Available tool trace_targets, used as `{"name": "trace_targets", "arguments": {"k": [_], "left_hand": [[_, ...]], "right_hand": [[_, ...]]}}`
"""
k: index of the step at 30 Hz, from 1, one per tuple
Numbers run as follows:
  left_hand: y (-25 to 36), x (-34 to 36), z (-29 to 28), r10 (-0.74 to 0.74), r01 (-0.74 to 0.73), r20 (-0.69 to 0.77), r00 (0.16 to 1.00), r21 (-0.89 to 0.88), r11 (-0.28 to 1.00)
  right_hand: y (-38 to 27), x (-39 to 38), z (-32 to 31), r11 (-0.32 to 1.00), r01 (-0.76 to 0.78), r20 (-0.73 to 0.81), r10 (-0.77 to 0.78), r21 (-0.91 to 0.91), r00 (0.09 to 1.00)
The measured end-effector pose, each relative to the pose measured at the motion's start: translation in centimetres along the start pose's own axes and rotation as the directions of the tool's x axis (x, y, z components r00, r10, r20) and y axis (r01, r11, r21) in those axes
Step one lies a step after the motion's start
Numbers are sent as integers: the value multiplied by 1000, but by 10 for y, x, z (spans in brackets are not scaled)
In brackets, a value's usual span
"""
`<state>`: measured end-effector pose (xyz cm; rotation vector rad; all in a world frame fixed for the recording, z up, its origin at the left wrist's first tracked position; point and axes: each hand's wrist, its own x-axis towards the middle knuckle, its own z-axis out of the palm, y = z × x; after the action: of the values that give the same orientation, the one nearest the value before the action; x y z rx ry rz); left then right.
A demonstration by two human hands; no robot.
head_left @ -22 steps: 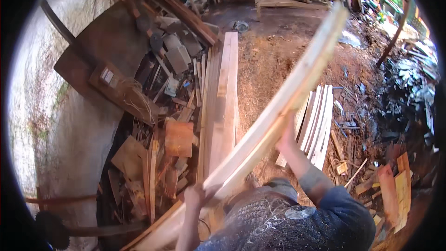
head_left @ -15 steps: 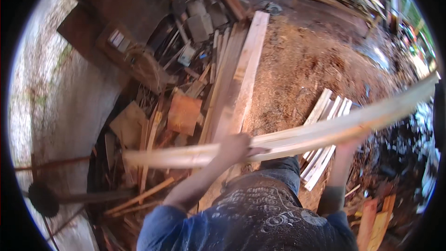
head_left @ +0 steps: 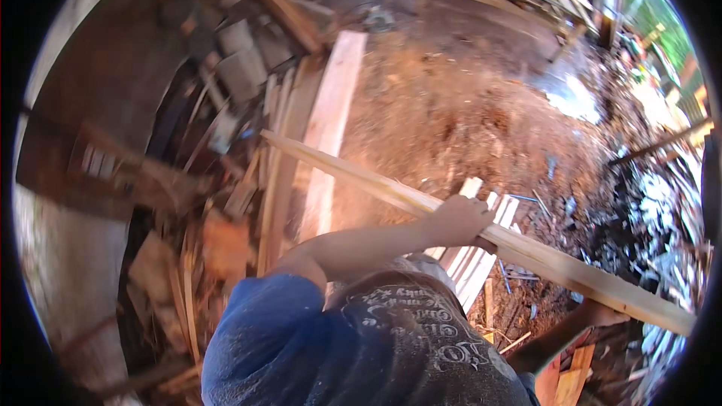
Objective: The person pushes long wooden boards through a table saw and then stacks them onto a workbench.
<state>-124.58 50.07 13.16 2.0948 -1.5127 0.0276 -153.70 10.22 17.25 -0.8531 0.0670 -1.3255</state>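
Note:
A long pale wooden plank [head_left: 545,259] slants across in front of me, its far end up to the left and its near end low on the right. My left hand [head_left: 462,219] is closed over it near the middle, with the arm reaching across my body. Close to the plank's right end, my right hand [head_left: 602,313] grips it from beneath, its fingers partly hidden under the wood. Below the plank, on the ground, lies a small stack of pale wooden strips [head_left: 475,274], partly covered by my left hand and the plank.
A wide pale board [head_left: 333,113] lies lengthwise on the sawdust-covered ground [head_left: 451,120], beside darker boards. Wood scraps and an orange-brown piece [head_left: 226,244] clutter the left. A wooden bench frame [head_left: 496,4] stands at the far side; a pile of offcuts [head_left: 654,210] lies right.
The plank has swung from rising rightward to sloping down rightward. My left hand has moved right and my right hand has come down nearer to me. The view has turned too.

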Motion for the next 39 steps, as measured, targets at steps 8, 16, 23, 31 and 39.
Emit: {"name": "trace_targets", "arguments": {"k": [8, 16, 23, 31, 39], "left_hand": [[-150, 262, -1, 348, -344, -140, 927, 55, 937], [-304, 515, 3, 515, -525, -189, 836, 1, 851], [-398, 755, -30, 429, -450, -412, 804, 49, 892], [-464, 959, -100, -56, -470, -467, 883, -875, -119], [-828, 1055, -12, -534, -406, -185, 825, -852, -332]], "right_hand": [[92, 119, 41, 986, 103, 262, -135, 131, 956], [224, 251, 161, 933, 247, 246, -311, 260, 918], [344, 459, 274, 729, 678, -89, -684, -88, 724], [641, 685, 504, 598, 742, 501, -563, -302, 657], [900, 770, 486, 474, 868, 952, -173, -145, 253]]}}
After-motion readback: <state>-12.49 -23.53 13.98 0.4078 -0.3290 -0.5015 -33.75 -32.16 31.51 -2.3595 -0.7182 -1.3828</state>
